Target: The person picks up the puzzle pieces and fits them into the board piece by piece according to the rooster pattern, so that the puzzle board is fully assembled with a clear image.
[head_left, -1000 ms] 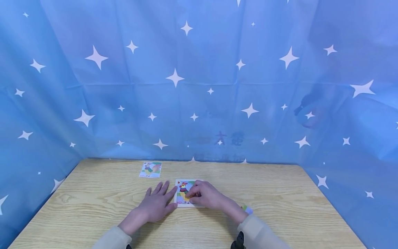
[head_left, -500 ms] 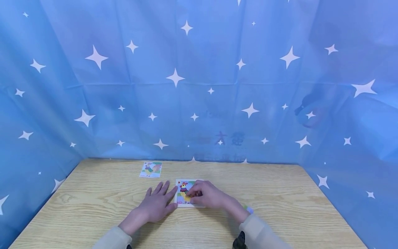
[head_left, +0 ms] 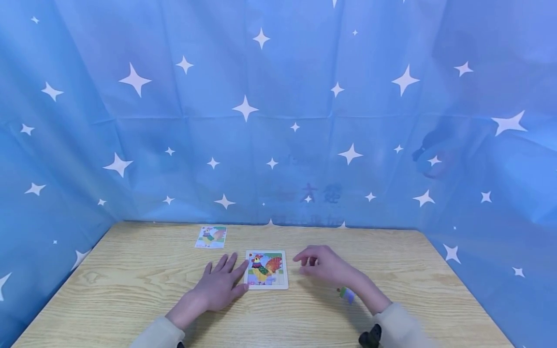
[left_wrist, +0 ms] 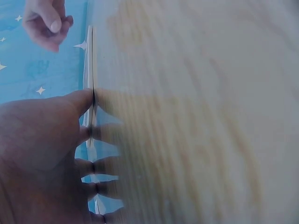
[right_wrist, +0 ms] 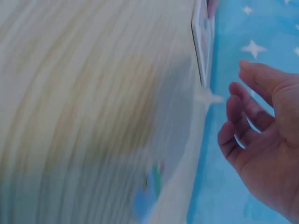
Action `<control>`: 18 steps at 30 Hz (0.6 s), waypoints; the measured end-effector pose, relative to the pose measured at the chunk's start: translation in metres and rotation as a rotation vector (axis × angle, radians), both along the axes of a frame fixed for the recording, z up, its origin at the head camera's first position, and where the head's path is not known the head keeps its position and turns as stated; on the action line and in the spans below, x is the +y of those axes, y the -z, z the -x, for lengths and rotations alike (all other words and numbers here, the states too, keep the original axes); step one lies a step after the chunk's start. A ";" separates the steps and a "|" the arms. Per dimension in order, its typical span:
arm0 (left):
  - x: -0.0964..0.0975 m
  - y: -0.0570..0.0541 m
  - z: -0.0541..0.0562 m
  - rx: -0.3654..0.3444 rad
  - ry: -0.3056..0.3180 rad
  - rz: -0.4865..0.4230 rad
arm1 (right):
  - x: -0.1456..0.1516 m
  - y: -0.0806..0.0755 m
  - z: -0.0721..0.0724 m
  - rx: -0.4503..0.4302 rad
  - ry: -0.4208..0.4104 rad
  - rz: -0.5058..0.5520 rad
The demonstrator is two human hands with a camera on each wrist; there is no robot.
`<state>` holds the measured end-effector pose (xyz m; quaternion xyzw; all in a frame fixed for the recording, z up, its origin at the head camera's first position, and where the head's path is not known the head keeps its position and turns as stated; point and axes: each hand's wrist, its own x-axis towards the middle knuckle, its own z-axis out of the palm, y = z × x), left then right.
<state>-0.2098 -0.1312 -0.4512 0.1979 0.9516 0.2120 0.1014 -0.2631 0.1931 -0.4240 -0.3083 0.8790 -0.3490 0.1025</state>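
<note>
A rooster jigsaw puzzle (head_left: 266,269) in a white-edged tray lies mid-table in the head view. Its lower right corner shows a pale patch without picture. My left hand (head_left: 219,287) rests with spread, straight fingers at the tray's left edge, thumb and forefinger touching it. To the right of the tray, my right hand (head_left: 326,266) hovers over the table with loosely bent fingers, holding nothing. In the right wrist view, the right hand (right_wrist: 266,126) has a gap between thumb and fingers. Below it lies a loose puzzle piece (head_left: 346,295), green and lilac.
A picture card (head_left: 211,237) of the same rooster lies farther back, to the left of the tray. The wooden table (head_left: 143,270) ends at a blue curtain (head_left: 278,145) with white stars, which hangs behind it and along both sides.
My right hand has drawn back from the puzzle to the right, uncovering the rooster's red tail and the loose piece. My left hand stays in place.
</note>
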 end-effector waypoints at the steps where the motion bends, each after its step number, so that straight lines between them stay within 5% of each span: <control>1: 0.000 0.000 0.000 0.000 0.000 0.000 | 0.007 -0.001 -0.001 0.003 0.012 -0.003; 18: 0.001 -0.001 0.000 -0.011 -0.005 0.002 | 0.083 0.006 -0.023 -0.091 0.074 0.043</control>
